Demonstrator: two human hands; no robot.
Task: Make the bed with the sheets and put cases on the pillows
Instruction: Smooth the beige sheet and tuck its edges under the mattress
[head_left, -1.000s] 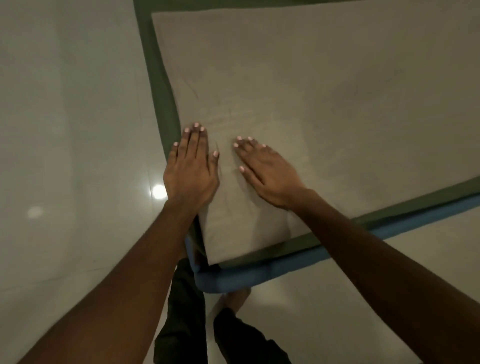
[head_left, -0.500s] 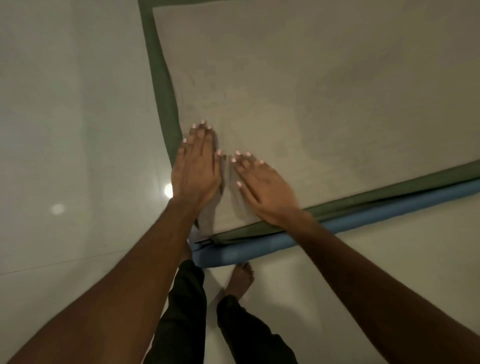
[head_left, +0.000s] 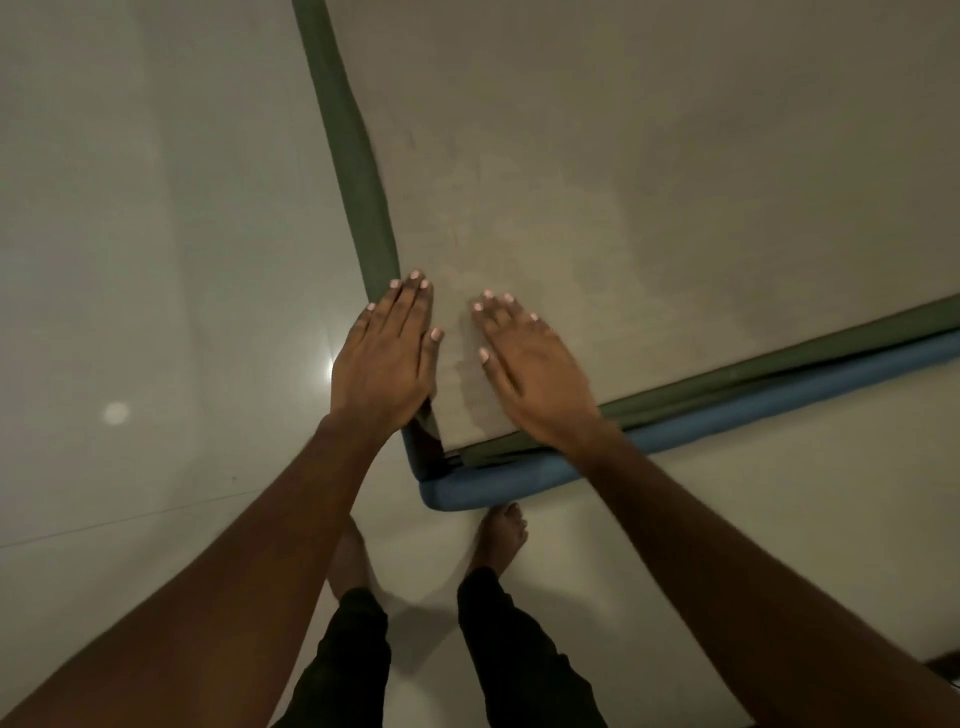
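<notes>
I find the beige sheet (head_left: 649, 171) spread smooth over the blue mattress (head_left: 753, 402), its green border (head_left: 358, 171) running along both edges; this corner looks laid. The left hand (head_left: 387, 358) and right hand (head_left: 535, 374) press flat on the sheet by the corner, fingers straight, grasping nothing. No pillows are in view, so I judge that part outstanding.

Two hands (head_left: 382, 364) (head_left: 537, 379), two feet (head_left: 349, 558) (head_left: 501, 538), one sheet (head_left: 649, 197)

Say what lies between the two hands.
Head view: only a bare strip of beige sheet between left hand and right hand, both flat on it, not touching.
</notes>
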